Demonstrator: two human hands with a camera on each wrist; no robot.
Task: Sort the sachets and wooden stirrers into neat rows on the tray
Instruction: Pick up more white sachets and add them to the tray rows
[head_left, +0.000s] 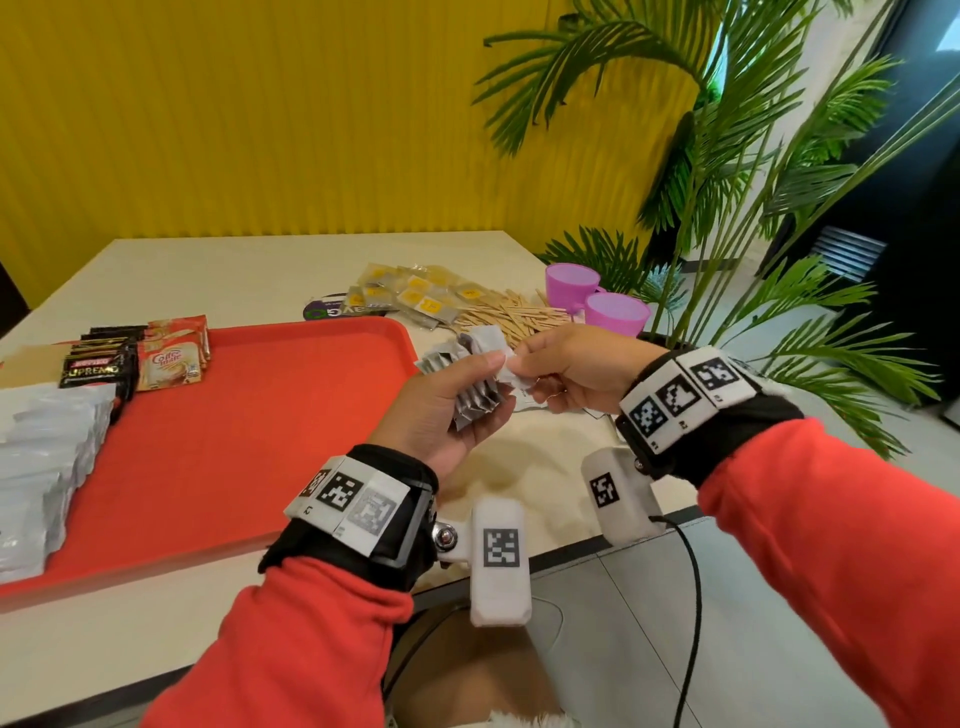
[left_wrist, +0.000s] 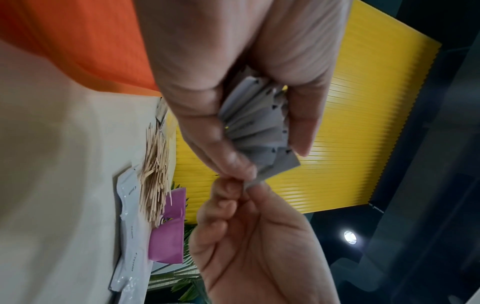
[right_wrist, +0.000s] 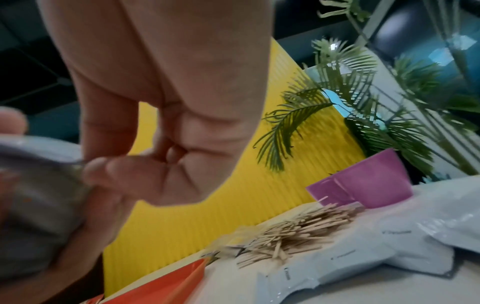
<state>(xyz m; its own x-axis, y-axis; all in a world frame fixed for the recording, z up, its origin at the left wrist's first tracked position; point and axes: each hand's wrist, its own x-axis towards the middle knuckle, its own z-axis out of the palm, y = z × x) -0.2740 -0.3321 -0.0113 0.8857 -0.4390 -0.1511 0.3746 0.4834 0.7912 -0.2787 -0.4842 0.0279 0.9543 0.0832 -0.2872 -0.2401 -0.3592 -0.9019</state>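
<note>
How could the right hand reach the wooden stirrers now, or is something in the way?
Probably yes, but not at once. The stirrers lie uncovered on the table just beyond the right hand, nothing between. That hand is pinching a sachet from the left hand's stack, so it must let go first.

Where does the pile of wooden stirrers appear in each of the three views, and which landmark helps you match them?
Head: wooden stirrers lie on the table beyond the hands, upper centre.
Left wrist: wooden stirrers at left of centre, running vertically.
Right wrist: wooden stirrers at lower right of centre.
Shared landmark: the purple cup beside the pile.
</note>
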